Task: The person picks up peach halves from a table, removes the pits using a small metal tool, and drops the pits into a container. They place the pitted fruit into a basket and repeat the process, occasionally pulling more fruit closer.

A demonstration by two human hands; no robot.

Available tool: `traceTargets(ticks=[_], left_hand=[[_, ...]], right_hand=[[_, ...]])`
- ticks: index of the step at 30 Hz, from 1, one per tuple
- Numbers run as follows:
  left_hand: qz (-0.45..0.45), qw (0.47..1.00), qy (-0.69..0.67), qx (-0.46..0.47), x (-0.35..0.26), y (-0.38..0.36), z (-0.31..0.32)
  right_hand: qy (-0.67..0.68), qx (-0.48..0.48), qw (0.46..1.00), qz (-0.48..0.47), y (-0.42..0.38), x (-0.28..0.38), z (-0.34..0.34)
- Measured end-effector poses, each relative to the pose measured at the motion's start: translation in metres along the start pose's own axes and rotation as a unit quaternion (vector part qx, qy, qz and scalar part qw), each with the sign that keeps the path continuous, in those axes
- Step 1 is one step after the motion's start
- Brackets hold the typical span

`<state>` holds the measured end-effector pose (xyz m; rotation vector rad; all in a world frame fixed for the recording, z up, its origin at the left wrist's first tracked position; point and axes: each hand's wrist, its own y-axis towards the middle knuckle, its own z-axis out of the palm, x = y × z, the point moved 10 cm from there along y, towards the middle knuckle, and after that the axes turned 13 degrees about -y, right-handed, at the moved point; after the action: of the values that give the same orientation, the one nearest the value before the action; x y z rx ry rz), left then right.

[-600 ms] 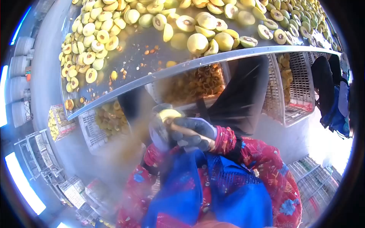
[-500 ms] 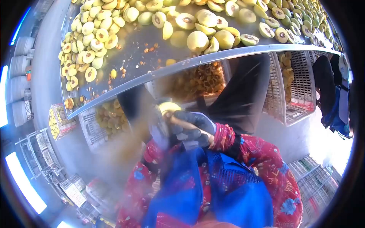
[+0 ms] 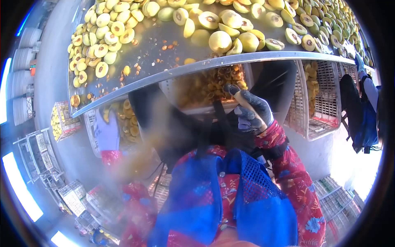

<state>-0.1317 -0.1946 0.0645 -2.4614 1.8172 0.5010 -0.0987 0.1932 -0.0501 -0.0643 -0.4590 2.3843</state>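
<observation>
My right hand (image 3: 257, 111), in a dark-palmed glove, is closed around a tool with a slim wooden handle (image 3: 248, 108); its working end is hard to make out. It hangs above my dark-clad lap, below the table edge. My left hand (image 3: 108, 132), in a pale lilac glove, reaches out to the left over a crate of fruit halves (image 3: 129, 123). Its fingers look apart, and a yellow fruit piece (image 3: 106, 114) shows between them; haze hides whether they touch it. Yellow-green stone fruit halves (image 3: 101, 69) lie heaped on the metal table (image 3: 152, 68).
The table's raised metal rim (image 3: 214, 62) crosses in front of me. Beneath it stands a crate of orange-brown fruit pieces (image 3: 224, 84). White crates (image 3: 302, 103) stand to the right, beside another person (image 3: 362, 107). Pits and scraps (image 3: 164, 47) dot the tabletop. A smear blurs the lower left.
My hands were together at a fruit half in front of me. Now the left has swung out left to the crate, and the right has moved up and right with the tool.
</observation>
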Motion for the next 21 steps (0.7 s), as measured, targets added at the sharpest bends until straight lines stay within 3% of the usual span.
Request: traceTargets(ticks=[1, 3, 9, 11, 14, 17, 21], left_hand=[[0.005, 0.999, -0.042, 0.027, -0.014, 0.005, 0.004], [0.017, 0.989, -0.128, 0.079, -0.073, 0.017, 0.022], [0.184, 0.974, -0.086, 0.101, -0.194, 0.065, 0.044], [0.184, 0.963, -0.088, 0.178, -0.224, 0.091, 0.071], [0.263, 0.927, -0.076, 0.255, -0.274, 0.115, 0.136], [0.259, 0.897, -0.088, 0.347, -0.297, 0.109, 0.193], [0.314, 0.854, -0.049, 0.411, -0.301, 0.105, 0.198]], right_hand=[[-0.019, 0.015, 1.000, 0.010, -0.001, -0.001, 0.001], [-0.089, -0.054, 0.995, 0.003, -0.003, 0.003, -0.008], [-0.113, -0.115, 0.987, -0.015, -0.021, 0.007, -0.019], [-0.124, -0.135, 0.983, -0.013, -0.027, 0.009, -0.028], [-0.305, -0.306, 0.902, -0.024, -0.037, 0.026, -0.037], [-0.219, -0.231, 0.948, 0.000, -0.026, 0.026, -0.027], [-0.256, -0.270, 0.928, -0.004, -0.020, 0.030, -0.026]])
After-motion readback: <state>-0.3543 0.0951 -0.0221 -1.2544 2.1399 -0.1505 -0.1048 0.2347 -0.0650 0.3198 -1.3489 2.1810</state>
